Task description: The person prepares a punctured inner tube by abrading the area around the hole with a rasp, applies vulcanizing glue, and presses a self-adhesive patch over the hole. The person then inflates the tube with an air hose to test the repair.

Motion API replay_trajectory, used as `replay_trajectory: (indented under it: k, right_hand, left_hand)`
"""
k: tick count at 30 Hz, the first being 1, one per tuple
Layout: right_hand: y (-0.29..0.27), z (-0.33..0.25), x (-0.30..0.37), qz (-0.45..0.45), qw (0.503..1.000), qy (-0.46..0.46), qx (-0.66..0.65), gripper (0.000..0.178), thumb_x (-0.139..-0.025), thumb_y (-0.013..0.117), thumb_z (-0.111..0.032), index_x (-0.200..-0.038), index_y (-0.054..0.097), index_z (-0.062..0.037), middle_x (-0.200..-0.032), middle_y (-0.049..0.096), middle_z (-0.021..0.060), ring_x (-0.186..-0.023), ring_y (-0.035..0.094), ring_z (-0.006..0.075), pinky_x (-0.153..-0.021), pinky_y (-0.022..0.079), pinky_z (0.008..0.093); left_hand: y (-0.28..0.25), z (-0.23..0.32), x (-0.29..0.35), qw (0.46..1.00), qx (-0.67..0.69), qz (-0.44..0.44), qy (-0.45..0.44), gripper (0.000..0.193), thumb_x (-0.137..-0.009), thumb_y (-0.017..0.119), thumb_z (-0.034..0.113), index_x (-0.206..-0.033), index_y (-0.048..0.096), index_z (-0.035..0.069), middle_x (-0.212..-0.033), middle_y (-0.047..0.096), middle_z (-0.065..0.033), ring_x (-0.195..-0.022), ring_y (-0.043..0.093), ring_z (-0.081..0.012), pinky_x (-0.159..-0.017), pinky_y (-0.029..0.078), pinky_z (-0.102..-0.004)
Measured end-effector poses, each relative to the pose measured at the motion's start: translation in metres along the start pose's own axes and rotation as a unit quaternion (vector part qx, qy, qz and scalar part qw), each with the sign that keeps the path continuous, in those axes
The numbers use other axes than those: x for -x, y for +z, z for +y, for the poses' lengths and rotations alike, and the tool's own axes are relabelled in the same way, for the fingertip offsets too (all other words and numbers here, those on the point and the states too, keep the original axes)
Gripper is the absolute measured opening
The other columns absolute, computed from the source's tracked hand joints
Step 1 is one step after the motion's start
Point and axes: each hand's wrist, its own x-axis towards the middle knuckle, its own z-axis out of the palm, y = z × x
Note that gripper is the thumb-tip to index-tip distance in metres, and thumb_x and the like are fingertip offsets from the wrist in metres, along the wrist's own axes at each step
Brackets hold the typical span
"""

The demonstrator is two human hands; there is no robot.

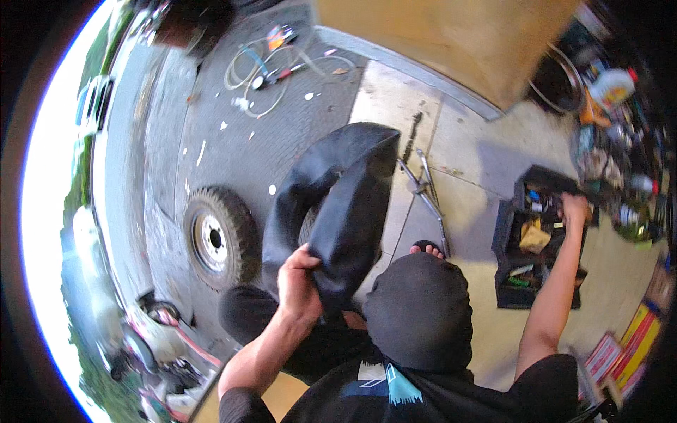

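Note:
My left hand [300, 282] is closed on the near edge of a black rubber inner tube [352, 204], partly limp and folded, held up over my lap. Through its hole a bit of tyre tread shows. Far to the right, my right hand [576, 209] reaches into a black toolbox [504, 243] on the floor. Its fingers are bent together among the contents; whatever they hold is too small to make out. Inside the box lie a crumpled yellowish piece [534, 237] and several small tools and parts.
A wheel with a knobbly tyre [243, 236] stands at left. Ahead are a cross-shaped metal wrench [421, 187], a coiled clear hose [247, 70] and a wooden panel [437, 49]. Bottles and clutter [613, 88] line the right side; a parked motorbike [151, 331] stands lower left.

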Motion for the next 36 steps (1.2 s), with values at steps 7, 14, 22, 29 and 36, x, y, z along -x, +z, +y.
replay_trajectory:
  k: [7, 14, 22, 29, 36]
  right_hand:
    - [0.005, 0.004, 0.014, 0.092, 0.993, 0.008, -0.069, 0.023, -0.090, 0.081, -0.016, -0.085, 0.064, -0.0029, -0.062, 0.059, 0.0059, -0.046, 0.054, 0.0171, -0.039, 0.036, 0.0355]
    - [-0.009, 0.004, 0.010, 0.045, 0.976, 0.092, -0.193, 0.018, -0.093, 0.075, -0.016, -0.082, 0.064, -0.0089, -0.059, 0.055, 0.0038, -0.042, 0.046, 0.0157, -0.037, 0.033, 0.0315]
    - [-0.087, -0.021, 0.023, 0.348, 0.867, -0.142, -0.327, 0.019, -0.099, 0.061, -0.016, -0.094, 0.065, 0.0025, -0.075, 0.067, 0.0129, -0.066, 0.066, 0.0268, -0.059, 0.055, 0.0431]
    - [-0.102, -0.162, 0.299, -0.165, 0.821, -0.218, -0.502, 0.038, -0.104, 0.065, -0.018, -0.132, 0.060, 0.0062, -0.103, 0.067, 0.0079, -0.078, 0.060, 0.0083, -0.051, 0.042, 0.0190]
    - [0.069, -0.292, 0.575, -0.320, 0.818, -0.465, -0.109, 0.055, -0.094, 0.081, -0.025, -0.137, 0.062, 0.0033, -0.087, 0.069, 0.0079, -0.058, 0.059, 0.0108, -0.050, 0.043, 0.0266]
  left_hand:
    - [0.008, -0.015, 0.011, 0.977, 0.198, -0.078, -0.018, 0.058, -0.084, 0.053, 0.006, -0.141, 0.056, -0.005, -0.141, 0.065, -0.0277, -0.128, 0.065, -0.0470, -0.115, 0.051, -0.0601]
    - [-0.011, 0.028, 0.036, 0.966, 0.216, -0.142, 0.004, 0.063, -0.081, 0.055, -0.002, -0.144, 0.054, -0.005, -0.143, 0.065, -0.0263, -0.131, 0.065, -0.0416, -0.121, 0.048, -0.0553]
    - [-0.044, 0.053, 0.041, 0.984, 0.124, -0.124, -0.042, 0.062, -0.081, 0.053, -0.012, -0.143, 0.055, -0.007, -0.132, 0.071, -0.0214, -0.119, 0.073, -0.0321, -0.110, 0.058, -0.0462]
    - [-0.056, 0.050, 0.047, 0.986, 0.087, -0.136, -0.050, 0.063, -0.075, 0.051, -0.015, -0.135, 0.064, -0.007, -0.124, 0.076, -0.0179, -0.114, 0.075, -0.0273, -0.106, 0.058, -0.0379]
    - [-0.058, 0.035, 0.056, 0.983, 0.084, -0.165, -0.015, 0.067, -0.070, 0.048, -0.016, -0.134, 0.063, -0.008, -0.121, 0.076, -0.0168, -0.107, 0.076, -0.0254, -0.098, 0.059, -0.0344]
